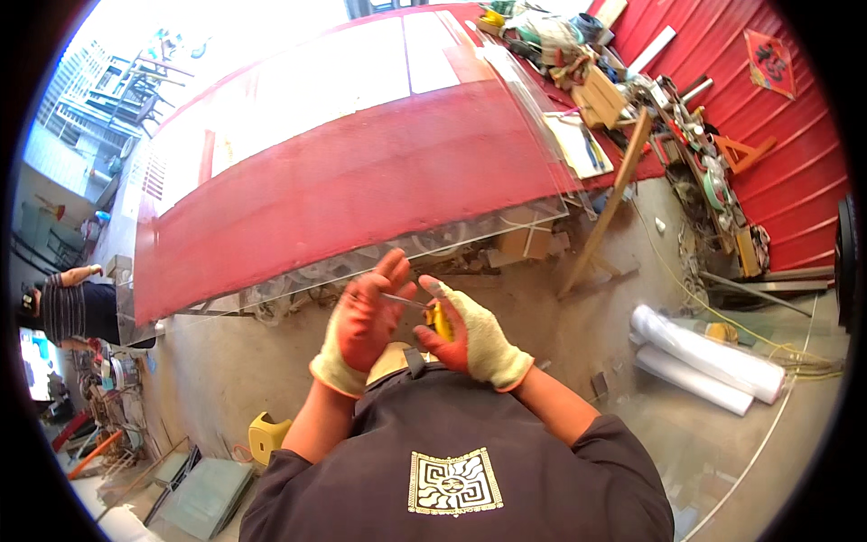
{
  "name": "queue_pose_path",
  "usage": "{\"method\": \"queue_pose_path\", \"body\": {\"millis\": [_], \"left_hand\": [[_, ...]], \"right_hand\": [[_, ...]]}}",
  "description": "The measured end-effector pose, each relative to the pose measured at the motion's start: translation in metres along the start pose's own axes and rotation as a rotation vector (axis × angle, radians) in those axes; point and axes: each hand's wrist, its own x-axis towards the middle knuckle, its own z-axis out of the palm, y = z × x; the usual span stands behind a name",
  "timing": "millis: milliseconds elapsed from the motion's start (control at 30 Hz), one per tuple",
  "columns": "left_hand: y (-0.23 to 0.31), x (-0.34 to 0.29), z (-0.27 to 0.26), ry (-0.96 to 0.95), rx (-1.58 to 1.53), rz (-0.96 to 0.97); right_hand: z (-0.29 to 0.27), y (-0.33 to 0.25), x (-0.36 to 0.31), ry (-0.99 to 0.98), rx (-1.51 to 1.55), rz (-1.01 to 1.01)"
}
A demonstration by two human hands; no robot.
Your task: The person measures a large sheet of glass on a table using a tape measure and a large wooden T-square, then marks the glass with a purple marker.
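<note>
Both my hands are in cream gloves with red palms, raised in front of my chest. My left hand [366,312] has its fingers stretched out and the palm turned inward. My right hand [474,334] is closed on a small yellow and black tape measure [440,321], partly hidden by the glove. A thin grey strip [404,301] runs from it toward my left palm; whether it touches is unclear. Just beyond my hands, a large clear glass sheet [388,237] lies over a red-covered table [361,172], its near edge overhanging.
Another person [86,303] stands at the table's left end. A wooden prop [614,199] leans at its right end, near cluttered tools [564,45]. Plastic-wrapped rolls [709,357] lie on the floor at right. A yellow stool [268,437] and glass panes [203,495] are at lower left.
</note>
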Motion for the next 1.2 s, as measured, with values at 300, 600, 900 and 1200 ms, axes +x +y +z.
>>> {"method": "queue_pose_path", "body": {"millis": [300,600,900,1200], "left_hand": [[0.096,0.084,-0.036,0.204,-0.193,0.362],[0.027,0.153,-0.018,0.510,0.071,0.082],[-0.186,0.144,0.046,-0.174,0.535,-0.805],[-0.105,0.344,-0.014,0.206,0.572,-0.465]], "right_hand": [[-0.128,0.178,-0.161,-0.553,0.551,0.830],[-0.139,0.196,-0.170,-0.455,0.575,1.007],[-0.113,0.191,-0.093,-0.059,0.713,0.987],[-0.172,0.206,-0.221,0.002,0.852,1.202]]}}
